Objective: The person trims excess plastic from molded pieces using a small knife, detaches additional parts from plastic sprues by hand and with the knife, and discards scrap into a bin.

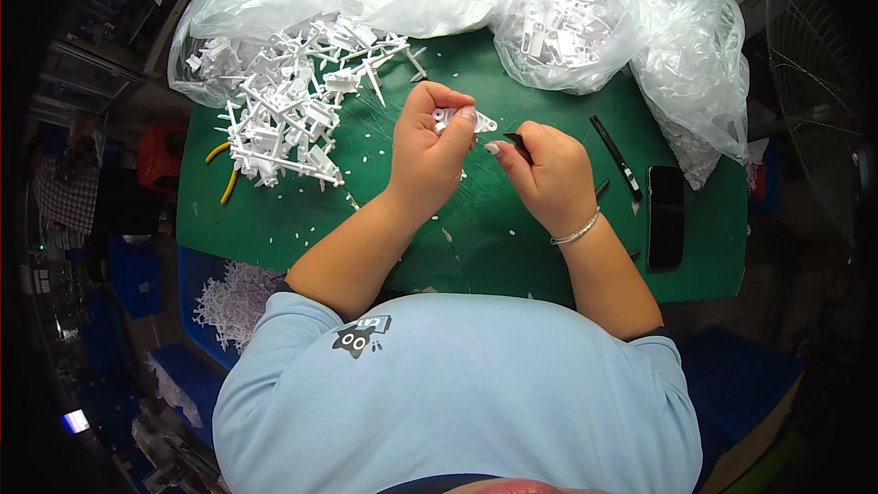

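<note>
My left hand (430, 142) is closed on a small white plastic part (481, 124), pinched between thumb and fingers above the middle of the green table. Close by on the right, my right hand (549, 169) grips a dark, blade-like tool (519, 142). Its dark tip shows above the thumb, while the rest is mostly hidden in the fist. The two hands are a short gap apart. A large heap of white plastic parts on sprues (283, 119) lies left of my left hand. Small white scraps are scattered over the green tabletop (494, 247).
Clear plastic bags of white parts (572, 27) line the far edge, with another bag (692, 73) at right. A black pen-shaped cutter (617, 155) and a phone (665, 217) lie right. Yellow handles (227, 185) poke from the heap. A blue bin (203, 311) holds sprue waste.
</note>
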The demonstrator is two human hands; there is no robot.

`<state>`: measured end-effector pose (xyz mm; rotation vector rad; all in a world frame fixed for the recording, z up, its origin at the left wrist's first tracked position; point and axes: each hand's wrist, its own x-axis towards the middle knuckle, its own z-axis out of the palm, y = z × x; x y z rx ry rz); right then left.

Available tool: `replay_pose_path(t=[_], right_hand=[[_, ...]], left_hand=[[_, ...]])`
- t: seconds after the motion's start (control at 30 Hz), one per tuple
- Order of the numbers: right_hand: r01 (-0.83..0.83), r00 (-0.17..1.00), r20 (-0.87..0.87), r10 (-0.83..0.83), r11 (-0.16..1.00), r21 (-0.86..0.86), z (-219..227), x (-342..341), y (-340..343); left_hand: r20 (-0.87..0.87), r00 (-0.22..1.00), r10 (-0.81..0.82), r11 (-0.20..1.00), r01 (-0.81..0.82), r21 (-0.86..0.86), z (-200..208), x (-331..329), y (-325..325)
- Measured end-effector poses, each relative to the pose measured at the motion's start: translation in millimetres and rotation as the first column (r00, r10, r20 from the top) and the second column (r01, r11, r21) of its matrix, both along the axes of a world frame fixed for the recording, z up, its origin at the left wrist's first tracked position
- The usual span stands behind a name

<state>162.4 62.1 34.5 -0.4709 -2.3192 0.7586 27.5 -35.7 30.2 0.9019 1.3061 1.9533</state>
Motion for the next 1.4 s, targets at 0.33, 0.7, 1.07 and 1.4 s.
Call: replay_pose_path(t=[0.33,0.7,1.07,1.4], right_hand=[[0.109,0.937,0.328,-0.124,0.992,0.062,3.2,1.4,4.1],[0.165,0.942,0.276,-0.189,0.980,0.107,-10.8,1.4,5.7],[0.160,0.942,0.287,-0.177,0.984,0.084,-9.4,1.0,6.3],[0.172,0.936,0.303,-0.181,0.983,0.057,-9.2,1.3,7.5]], left_hand=[[0.002,0.980,0.200,0.977,-0.200,0.077,7.8,-23.1,1.2],[-0.252,0.907,0.337,0.914,-0.250,0.320,68.8,-28.1,-17.1],[-0.955,0.199,-0.219,0.861,-0.421,-0.285,181.8,-100.3,77.7],[-0.982,0.169,0.079,0.909,-0.417,0.002,173.6,-95.0,32.8]])
